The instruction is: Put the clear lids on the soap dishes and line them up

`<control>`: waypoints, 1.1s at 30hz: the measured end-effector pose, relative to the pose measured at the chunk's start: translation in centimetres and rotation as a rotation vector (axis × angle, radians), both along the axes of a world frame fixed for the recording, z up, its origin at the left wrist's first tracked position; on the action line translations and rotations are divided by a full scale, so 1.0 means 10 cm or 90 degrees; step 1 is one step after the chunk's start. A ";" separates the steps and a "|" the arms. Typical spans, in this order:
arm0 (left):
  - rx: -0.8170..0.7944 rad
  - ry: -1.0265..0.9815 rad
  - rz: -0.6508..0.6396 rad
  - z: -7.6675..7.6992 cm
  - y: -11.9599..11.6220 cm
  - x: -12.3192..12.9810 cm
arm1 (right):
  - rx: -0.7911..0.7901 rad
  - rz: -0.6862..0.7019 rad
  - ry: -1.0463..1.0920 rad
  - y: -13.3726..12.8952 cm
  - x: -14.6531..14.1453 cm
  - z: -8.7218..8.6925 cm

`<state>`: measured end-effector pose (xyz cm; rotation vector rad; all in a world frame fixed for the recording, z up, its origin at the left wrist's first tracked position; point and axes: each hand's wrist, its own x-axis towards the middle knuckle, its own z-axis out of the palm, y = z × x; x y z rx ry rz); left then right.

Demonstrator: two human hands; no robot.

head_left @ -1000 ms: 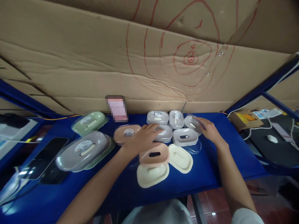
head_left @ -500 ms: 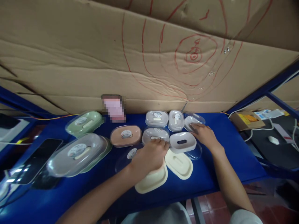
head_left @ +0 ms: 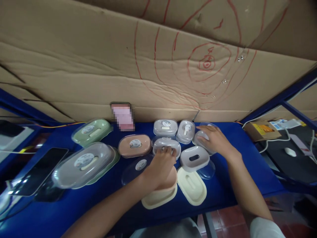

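Observation:
My left hand [head_left: 162, 165] reaches over an open peach soap box [head_left: 170, 180], fingers curled against a grey soap box [head_left: 158, 146] with a clear lid and round label. A cream insert tray [head_left: 158, 200] lies partly under the peach box, and another cream tray [head_left: 192, 186] is beside it. At the back right, my right hand [head_left: 211, 137] has its thumb and fingers around a small grey soap box [head_left: 201, 140]; its clear lid [head_left: 209, 125] shows partly behind the fingers. A grey slotted dish [head_left: 194, 158] sits nearby on a clear lid [head_left: 207, 170].
Lidded soap boxes stand around: peach [head_left: 135, 146], green [head_left: 91, 131], large grey [head_left: 85, 165], and two small grey ones [head_left: 165, 127] at the back. A phone [head_left: 123, 116] leans on the cardboard wall [head_left: 99, 89]. Another dark phone [head_left: 41, 170] lies left; a mouse [head_left: 290, 151] is right.
My right hand has closed further around the small grey box, which has shifted slightly toward me. My left fingers have moved a little on the lidded grey box, uncovering more of the peach box.

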<state>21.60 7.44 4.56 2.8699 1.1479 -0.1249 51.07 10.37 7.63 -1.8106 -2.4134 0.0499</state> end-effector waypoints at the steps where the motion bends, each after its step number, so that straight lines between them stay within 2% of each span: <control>1: -0.004 0.003 -0.010 0.04 0.01 -0.01 | -0.018 0.021 -0.001 0.08 -0.12 -0.01; 5: -0.007 0.005 -0.052 0.17 0.04 -0.05 | -0.133 0.052 -0.011 0.35 -0.44 -0.06; 8: -0.011 -0.011 -0.072 0.23 0.07 -0.10 | -0.145 0.090 0.040 0.42 -0.41 0.02; 11: 0.009 -0.109 -0.071 0.27 0.10 -0.15 | -0.083 0.089 0.113 0.39 -0.29 0.22; 14: 0.040 -0.230 -0.054 0.35 0.19 -0.19 | 0.050 -0.035 0.061 0.28 -0.28 0.41; 16: 0.050 -0.213 0.000 0.40 0.29 -0.22 | 0.013 -0.038 0.014 0.18 -0.38 0.45; 19: 0.041 -0.136 0.078 0.39 0.46 -0.29 | -0.182 0.055 -0.039 0.02 -0.62 0.34; 21: 0.035 -0.116 0.096 0.32 0.55 -0.33 | -0.243 0.069 -0.075 -0.04 -0.79 0.19; 24: 0.034 -0.109 0.097 0.21 0.59 -0.35 | -0.229 0.036 -0.093 -0.04 -0.97 -0.05; 26: 0.029 -0.110 0.080 0.17 0.57 -0.32 | -0.206 0.018 -0.097 0.01 -1.01 -0.15; 29: 0.052 -0.134 0.071 0.19 0.54 -0.26 | -0.171 0.018 -0.091 0.09 -0.98 -0.19; 33: 0.128 -0.164 0.167 0.20 0.55 -0.24 | -0.142 0.060 -0.058 0.17 -0.91 -0.19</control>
